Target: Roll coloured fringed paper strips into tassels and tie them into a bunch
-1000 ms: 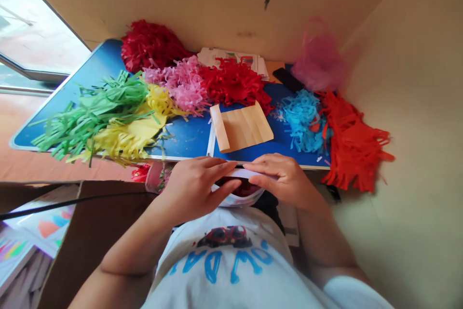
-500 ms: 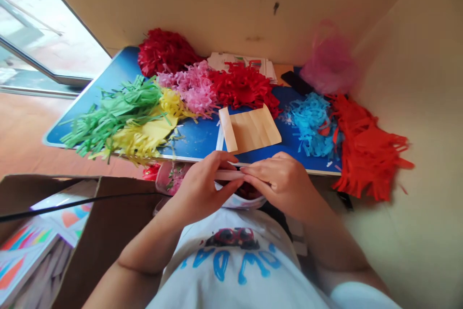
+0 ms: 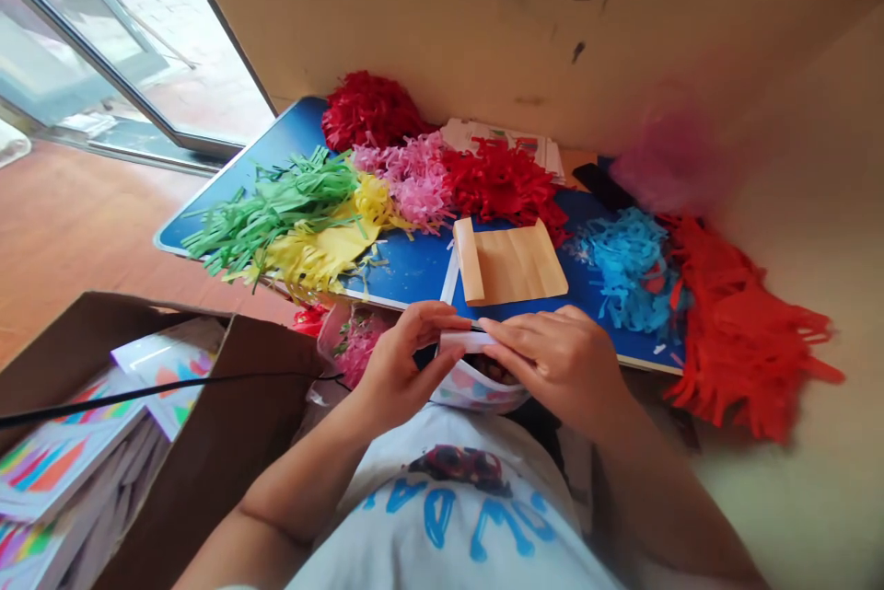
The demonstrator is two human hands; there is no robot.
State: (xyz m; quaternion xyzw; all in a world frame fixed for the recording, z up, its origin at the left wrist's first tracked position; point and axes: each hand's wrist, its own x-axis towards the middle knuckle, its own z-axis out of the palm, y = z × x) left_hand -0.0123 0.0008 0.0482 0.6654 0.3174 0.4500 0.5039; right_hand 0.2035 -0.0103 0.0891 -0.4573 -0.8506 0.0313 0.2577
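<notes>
Between my two hands is a narrow, pale folded strip [image 3: 467, 340], perhaps paper or card, held level just off the table's front edge. My left hand [image 3: 406, 364] pinches its left end between thumb and fingers. At the other end, my right hand [image 3: 563, 358] closes on it with the thumb below and fingers above. Just beyond lies a tan paper envelope [image 3: 521, 263] with its flap folded up at the left. A white strip [image 3: 450, 279] pokes out beside that flap. Under my hands, a patterned white cloth [image 3: 476, 390] shows in my lap.
Fringed paper bundles in green [image 3: 276, 203], yellow [image 3: 324, 249], pink [image 3: 418, 176], red [image 3: 504, 185], blue [image 3: 628, 268] and orange-red [image 3: 752, 323] lie on the blue table [image 3: 207, 217]. A black phone-like object [image 3: 602, 187] rests behind. At left, a cardboard box [image 3: 255, 387] holds colourful printed packets [image 3: 69, 452].
The view has swung left, so table and hands appear further right and more of the box shows. Both hands still hold the strip, which now shows a broader, whiter face.
</notes>
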